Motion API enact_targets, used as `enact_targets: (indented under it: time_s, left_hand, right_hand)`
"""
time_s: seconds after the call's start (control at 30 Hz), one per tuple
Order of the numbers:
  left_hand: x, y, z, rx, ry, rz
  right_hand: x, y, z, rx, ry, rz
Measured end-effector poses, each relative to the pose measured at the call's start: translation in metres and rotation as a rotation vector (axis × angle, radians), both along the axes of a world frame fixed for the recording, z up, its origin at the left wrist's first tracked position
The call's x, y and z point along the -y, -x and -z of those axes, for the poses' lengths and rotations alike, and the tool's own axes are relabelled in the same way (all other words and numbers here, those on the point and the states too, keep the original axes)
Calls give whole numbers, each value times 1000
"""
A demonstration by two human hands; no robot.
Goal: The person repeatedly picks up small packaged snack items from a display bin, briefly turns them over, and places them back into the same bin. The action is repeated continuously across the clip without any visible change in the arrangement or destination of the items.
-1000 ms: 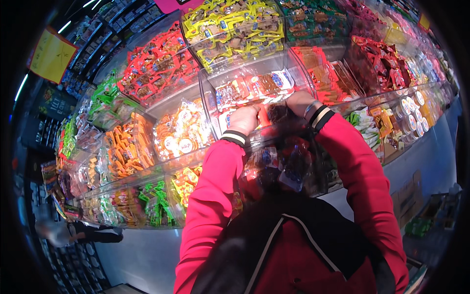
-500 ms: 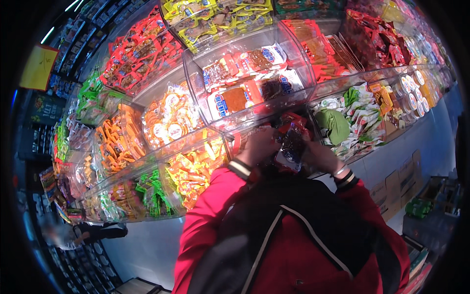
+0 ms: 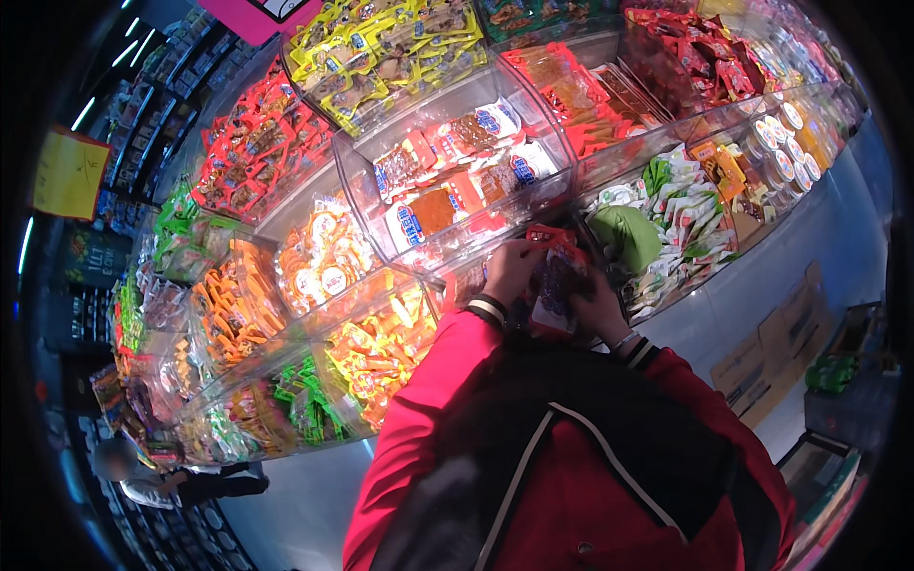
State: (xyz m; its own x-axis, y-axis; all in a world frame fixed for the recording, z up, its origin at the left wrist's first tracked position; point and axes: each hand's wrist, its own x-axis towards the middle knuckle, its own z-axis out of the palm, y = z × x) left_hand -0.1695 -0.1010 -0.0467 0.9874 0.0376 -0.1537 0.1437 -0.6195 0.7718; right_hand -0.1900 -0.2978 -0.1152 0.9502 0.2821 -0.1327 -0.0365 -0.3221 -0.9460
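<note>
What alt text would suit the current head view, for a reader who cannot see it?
A person's left hand and right hand are at a dark red packet at the front of a snack display. Yellow-orange packets lie to their left, white-and-green packets to their right.

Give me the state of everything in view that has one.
Dark red packet: between both hands; seal unclear
Left hand: fingers bent at its upper left; grip unclear
Right hand: at its right side; grip unclear
Clear bin: open-topped, partly filled
Red-and-white packets: lying in the bin
Yellow sign: hanging
</note>
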Motion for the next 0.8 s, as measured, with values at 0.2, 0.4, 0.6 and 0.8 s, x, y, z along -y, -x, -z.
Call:
enact_targets:
  time_s: [0.2,0.4,0.6,0.8]
  left_hand:
    - [10,13,7,-137,912,-274]
    - [13,25,-2,-77,891,-316]
    - [10,32,-14,-46,1160,-308]
    - [15,43,-57,138,1247,-326]
  right_hand:
    - [-7,2,-16,-134,-97,154]
    - [-5,4,-32,-224,-171,71]
    - [-9,0,-27,-181,-331,9]
    - [-29,-11,-78,-153,-476,-11]
